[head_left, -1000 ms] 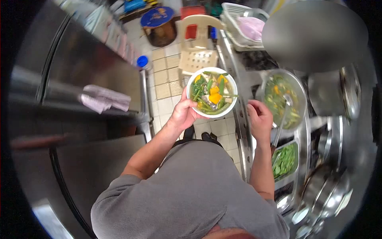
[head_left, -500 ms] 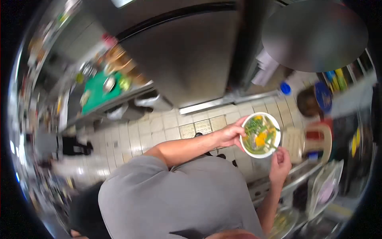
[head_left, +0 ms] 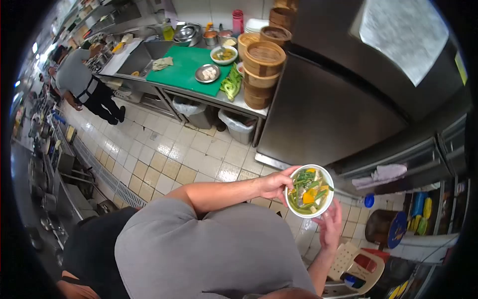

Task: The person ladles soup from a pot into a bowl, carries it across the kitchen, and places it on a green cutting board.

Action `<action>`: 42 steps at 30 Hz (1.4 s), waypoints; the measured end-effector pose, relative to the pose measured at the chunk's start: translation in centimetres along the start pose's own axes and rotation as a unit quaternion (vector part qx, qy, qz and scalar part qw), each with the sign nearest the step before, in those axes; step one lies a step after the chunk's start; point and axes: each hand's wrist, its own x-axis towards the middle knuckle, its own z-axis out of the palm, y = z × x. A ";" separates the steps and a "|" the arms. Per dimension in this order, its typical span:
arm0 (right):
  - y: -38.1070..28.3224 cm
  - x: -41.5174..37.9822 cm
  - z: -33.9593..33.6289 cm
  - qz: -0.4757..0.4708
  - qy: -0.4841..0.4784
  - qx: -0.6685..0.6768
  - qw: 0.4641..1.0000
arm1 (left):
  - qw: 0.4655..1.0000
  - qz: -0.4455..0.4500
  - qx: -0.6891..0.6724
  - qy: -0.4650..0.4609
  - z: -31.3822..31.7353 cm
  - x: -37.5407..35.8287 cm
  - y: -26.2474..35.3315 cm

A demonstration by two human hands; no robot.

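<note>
A white bowl (head_left: 330,182) filled with green vegetables, orange-yellow pieces and pale chunks in broth is held in front of my grey shirt. Its left rim is gripped by my left hand (head_left: 277,186), with the thumb over the edge. My right hand (head_left: 330,225) is at the bowl's lower right side, fingers apart and partly curled beside the rim; whether they touch the bowl is hard to tell.
Beyond a steel fridge (head_left: 333,109), a counter carries bamboo steamers (head_left: 263,59), a green cutting board (head_left: 184,71), leafy greens (head_left: 231,82) and bowls. A co-worker (head_left: 77,74) stands by the sink (head_left: 144,57). A stool (head_left: 386,228) and a chair (head_left: 371,279) are at the right.
The view has swung left, bringing the counter and co-worker into clearer view. My right hand's fingers, earlier pinched near the rim, have spread and sit under the bowl's lower right side.
</note>
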 end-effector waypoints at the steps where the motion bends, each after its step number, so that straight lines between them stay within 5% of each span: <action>1: -1.3 -1.3 0.4 0.024 -0.050 0.075 0.996 | 1.000 0.007 -0.007 0.015 1.8 -1.1 -0.1; 8: -7.8 -0.6 10.5 0.051 -0.240 0.244 0.938 | 0.993 0.086 -0.075 0.032 4.7 -11.4 4.7; 12: -6.7 8.6 16.7 0.122 -0.328 0.239 0.906 | 0.981 0.155 -0.072 0.087 -1.7 -13.6 8.9; 25: -5.6 21.6 48.0 0.166 -0.381 0.156 0.896 | 0.948 0.291 -0.076 0.102 -17.1 -30.0 24.9; 30: -6.7 24.2 61.6 0.175 -0.390 0.173 0.888 | 0.927 0.320 0.076 0.182 -19.6 -39.0 33.7; 33: -7.8 26.0 69.8 0.162 -0.409 0.171 0.881 | 0.840 0.405 0.270 0.239 -25.4 -41.8 38.2; 36: -10.0 27.6 77.6 0.173 -0.432 0.171 0.869 | 0.803 0.419 0.323 0.274 -28.2 -45.4 43.7; 42: -10.3 35.0 91.1 0.122 -0.490 0.122 0.855 | 0.824 0.424 0.218 0.305 -31.7 -51.7 54.3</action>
